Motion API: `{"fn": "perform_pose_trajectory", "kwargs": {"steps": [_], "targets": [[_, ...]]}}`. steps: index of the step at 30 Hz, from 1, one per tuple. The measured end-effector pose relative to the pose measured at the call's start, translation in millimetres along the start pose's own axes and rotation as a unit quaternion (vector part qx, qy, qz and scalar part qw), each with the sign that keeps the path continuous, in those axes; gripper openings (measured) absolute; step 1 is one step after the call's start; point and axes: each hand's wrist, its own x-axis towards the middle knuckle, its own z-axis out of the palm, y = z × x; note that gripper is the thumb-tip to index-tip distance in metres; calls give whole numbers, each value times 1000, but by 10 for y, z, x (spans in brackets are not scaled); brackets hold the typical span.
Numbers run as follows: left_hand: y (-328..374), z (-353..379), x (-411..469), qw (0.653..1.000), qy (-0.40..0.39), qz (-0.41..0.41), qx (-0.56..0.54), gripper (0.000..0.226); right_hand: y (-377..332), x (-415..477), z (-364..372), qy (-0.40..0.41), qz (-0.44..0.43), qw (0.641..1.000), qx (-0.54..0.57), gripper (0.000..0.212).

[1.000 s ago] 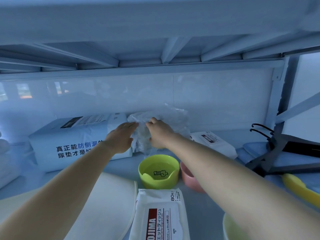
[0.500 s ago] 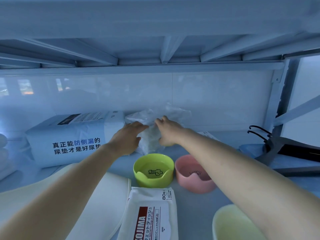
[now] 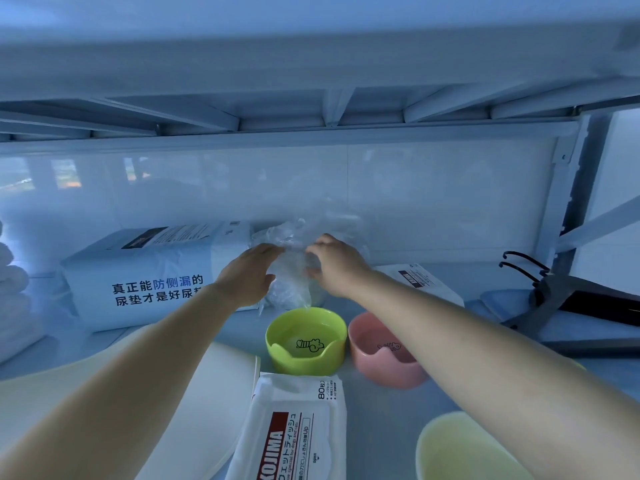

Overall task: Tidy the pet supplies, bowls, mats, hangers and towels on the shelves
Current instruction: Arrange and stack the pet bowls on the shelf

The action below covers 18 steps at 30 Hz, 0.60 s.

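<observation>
A crinkled clear plastic bag (image 3: pixel 289 282) stands at the back of the shelf against the white wall. My left hand (image 3: pixel 247 273) presses its left side and my right hand (image 3: pixel 334 263) grips its right side near the top. To its left lies a big white pack of pet pads (image 3: pixel 152 271) with blue and black print. In front stand a green bowl (image 3: pixel 306 341) and a pink bowl (image 3: pixel 384 351). A white wipes pack (image 3: pixel 298 427) lies nearest me.
A cream mat (image 3: pixel 166 403) lies at the front left and rolled white towels (image 3: pixel 14 289) at the far left. A second wipes pack (image 3: pixel 419 282), black hangers (image 3: pixel 523 265) and a pale yellow bowl (image 3: pixel 464 448) occupy the right. The upper shelf hangs low overhead.
The view has drifted so the pink bowl and the yellow bowl show fully. Both hands stay on the plastic bag, which now sits a little more upright at the wall.
</observation>
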Motion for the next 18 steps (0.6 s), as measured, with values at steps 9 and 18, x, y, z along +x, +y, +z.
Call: {"fn": "perform_pose_trajectory", "kwargs": {"steps": [9,18], "targets": [[75,52,-63,1000,7,9,6,60,62,31,-120,34,22,999,4,37],[-21,-45,-258,997,23,-53,-59,61,-162,148,27,22,9,999,-29,31]]}}
